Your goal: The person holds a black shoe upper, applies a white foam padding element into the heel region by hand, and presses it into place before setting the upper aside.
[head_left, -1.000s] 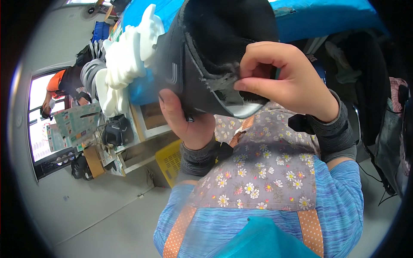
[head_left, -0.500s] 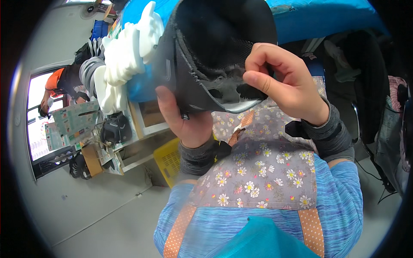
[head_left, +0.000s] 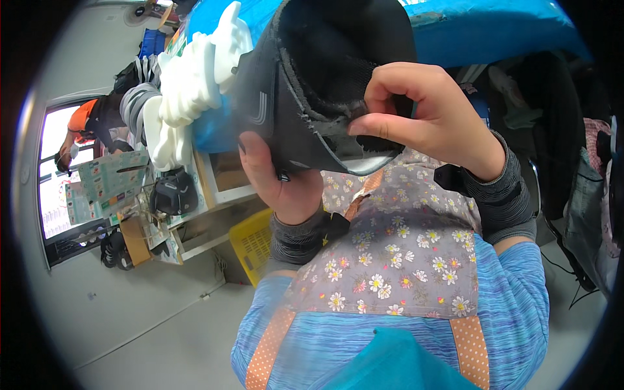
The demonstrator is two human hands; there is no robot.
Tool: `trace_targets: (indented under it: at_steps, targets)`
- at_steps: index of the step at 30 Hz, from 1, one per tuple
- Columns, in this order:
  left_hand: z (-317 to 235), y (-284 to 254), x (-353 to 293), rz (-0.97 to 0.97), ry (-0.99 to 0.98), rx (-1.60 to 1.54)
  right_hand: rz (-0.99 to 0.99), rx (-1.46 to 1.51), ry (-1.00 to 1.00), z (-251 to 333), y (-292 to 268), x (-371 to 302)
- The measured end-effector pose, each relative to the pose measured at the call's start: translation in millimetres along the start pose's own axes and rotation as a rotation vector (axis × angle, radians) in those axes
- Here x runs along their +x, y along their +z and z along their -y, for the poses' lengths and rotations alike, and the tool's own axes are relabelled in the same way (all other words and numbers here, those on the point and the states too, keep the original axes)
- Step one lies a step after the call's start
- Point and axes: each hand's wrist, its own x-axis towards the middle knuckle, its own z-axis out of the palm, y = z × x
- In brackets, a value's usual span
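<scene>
A black hollow fabric shell [head_left: 263,107] is held up in front of me, tilted so its dark inside faces me. It has a raw, frayed edge, mesh lining inside and grey curved lines on its outer side. My left hand [head_left: 286,185] grips it from below at the left, thumb against the outside. At the opening, my right hand [head_left: 422,110] pinches the ragged grey lining [head_left: 335,127] between thumb and forefinger. The other right fingers are curled in. What lies deeper in the shell is too dark to make out.
A table under a blue cover [head_left: 487,29] runs along the far side. White moulded pieces [head_left: 188,84] stand stacked at left, near another black item [head_left: 174,193]. A yellow basket [head_left: 250,244] sits below. Further left, a person in orange [head_left: 84,120] bends over. Dark fabric [head_left: 552,123] hangs at right.
My right hand has shifted left along the frayed edge, its pinch now further over the lining. The shell has turned slightly; my left hand keeps its hold.
</scene>
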Motion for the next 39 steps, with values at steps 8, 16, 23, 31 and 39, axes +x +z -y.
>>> trace_targets:
  at_steps: [8,16,23,31,39]
  targets:
    - [-1,1,-3,0.060,-0.123,-0.108,0.046,0.139,-0.113,-6,-3,-3]
    - [-1,-6,0,0.173,-0.152,-0.178,-0.175,0.071,-0.225,7,20,5]
    - [12,-54,-22,-0.016,-0.066,-0.124,-0.226,0.232,-0.098,10,67,9]
    - [3,-90,-50,-0.251,-0.090,0.097,0.133,0.191,-0.094,9,110,10]
    - [1,-87,-47,-0.395,-0.080,-0.229,0.190,0.261,0.055,5,120,13]
